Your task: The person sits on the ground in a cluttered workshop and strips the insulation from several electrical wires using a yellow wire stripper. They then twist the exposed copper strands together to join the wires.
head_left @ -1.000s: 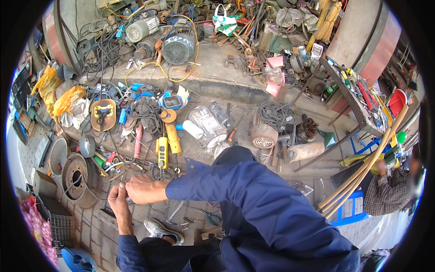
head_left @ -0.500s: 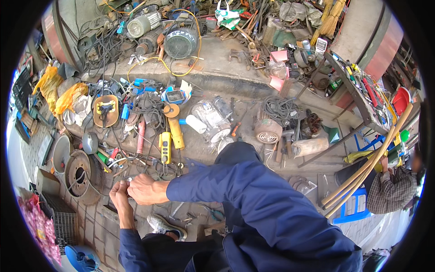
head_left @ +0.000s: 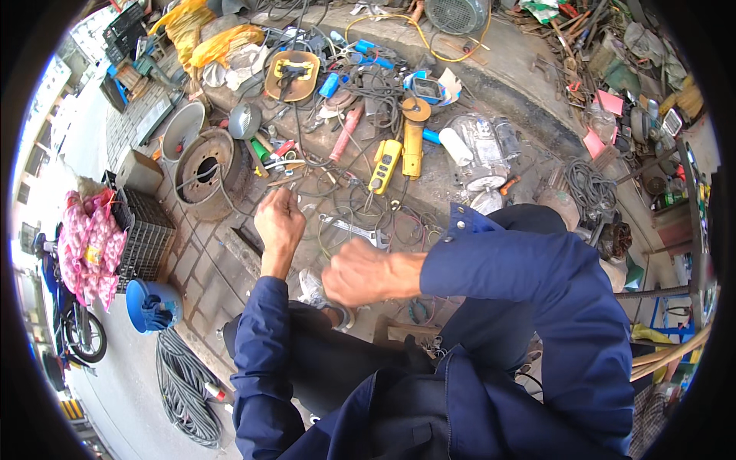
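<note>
My left hand [head_left: 279,230] is raised over the littered ground with its fingers pinched together. A small bit shows at the fingertips, too small to name. To the right of it and nearer me, my right hand [head_left: 360,271] is curled into a loose fist, slightly blurred; what it holds, if anything, is hidden. Between and beyond the hands lie a metal wrench [head_left: 356,229] and thin loose wires. Farther off are a yellow push-button control box [head_left: 385,165] and a yellow angle grinder [head_left: 412,149]. A rusty wheel rim [head_left: 201,201] lies left of my left hand.
A partly stripped motor [head_left: 481,153] lies beyond my right arm. On the left are a black crate [head_left: 146,234], pink net sacks [head_left: 92,241], a blue bucket [head_left: 136,295] and a coiled hose [head_left: 182,391]. A concrete step edge [head_left: 529,100] crosses behind the tools.
The view has swung left, bringing more of the street side in. My hands, together before, are now apart: the right one has drawn back to the right, and the left stays pinched.
</note>
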Motion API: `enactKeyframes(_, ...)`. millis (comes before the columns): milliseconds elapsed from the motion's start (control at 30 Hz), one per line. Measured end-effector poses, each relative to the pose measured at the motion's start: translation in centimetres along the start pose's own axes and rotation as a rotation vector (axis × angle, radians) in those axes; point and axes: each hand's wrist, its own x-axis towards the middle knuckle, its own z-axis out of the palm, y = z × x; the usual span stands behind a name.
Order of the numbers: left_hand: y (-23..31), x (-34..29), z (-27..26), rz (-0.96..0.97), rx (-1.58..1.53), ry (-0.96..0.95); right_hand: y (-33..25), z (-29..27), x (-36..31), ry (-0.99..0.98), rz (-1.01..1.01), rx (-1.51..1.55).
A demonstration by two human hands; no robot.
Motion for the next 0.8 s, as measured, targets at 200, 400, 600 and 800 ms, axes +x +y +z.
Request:
enactKeyframes(200,-6.8,4.2,-2.2,-0.749,-0.816,0.112,-6.4,0.7,-3.4,-0.158,-0.152,0.189)
enactKeyframes(400,-3.6,3.7,-1.7,-0.713,-1.034,-0.104,2.3,1.2,-1.9,-0.308,0.223,0.153)
enactKeyframes(600,-1.3,3.8,-3.2,-0.676,-1.257,-0.236,4.2,-0.7,1.7,-0.047,0.484,0.242)
enactKeyframes(800,1.0,3.1,-3.2,-0.7,-1.398,-0.293,5.8,0.3,3.8,0.172,0.653,0.38)
